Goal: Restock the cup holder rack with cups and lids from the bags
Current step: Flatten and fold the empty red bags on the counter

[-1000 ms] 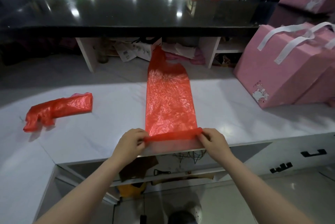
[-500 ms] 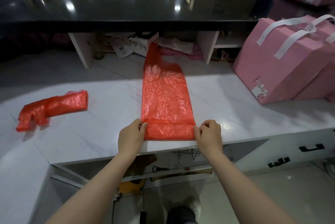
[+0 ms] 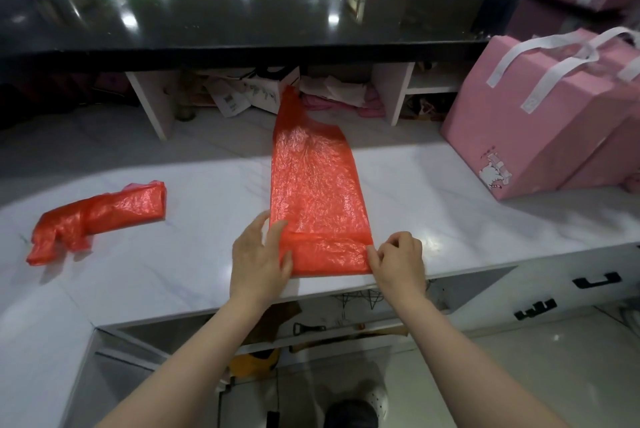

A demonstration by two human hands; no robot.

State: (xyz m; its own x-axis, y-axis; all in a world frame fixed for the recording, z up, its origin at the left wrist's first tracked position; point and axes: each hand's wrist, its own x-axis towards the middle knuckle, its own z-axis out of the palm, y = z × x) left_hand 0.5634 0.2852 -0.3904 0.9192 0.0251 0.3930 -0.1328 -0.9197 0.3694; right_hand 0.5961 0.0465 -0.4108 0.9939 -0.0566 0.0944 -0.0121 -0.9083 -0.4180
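The white marble counter (image 3: 194,254) carries it all, running under a black upper ledge (image 3: 242,22) whose cubbies are stuffed with papers. To the right stand pink gift bags (image 3: 540,136) with white handles, well apart from the work. In the middle lies a long red plastic bag (image 3: 313,185), flattened and stretched away from the person, its near end turned over into a neat band at the counter's edge, which looks to me like an emptied bag being folded up rather than restocking itself. The left hand (image 3: 259,261) lies with fingers mostly straight, pressing the fold's left end flat; the right hand (image 3: 398,259) has its fingers curled, pinching the fold's right corner to hold it square. A second red bag (image 3: 100,216) lies crumpled far left. No cups, lids or rack are in sight, and nothing obstructs the folding.
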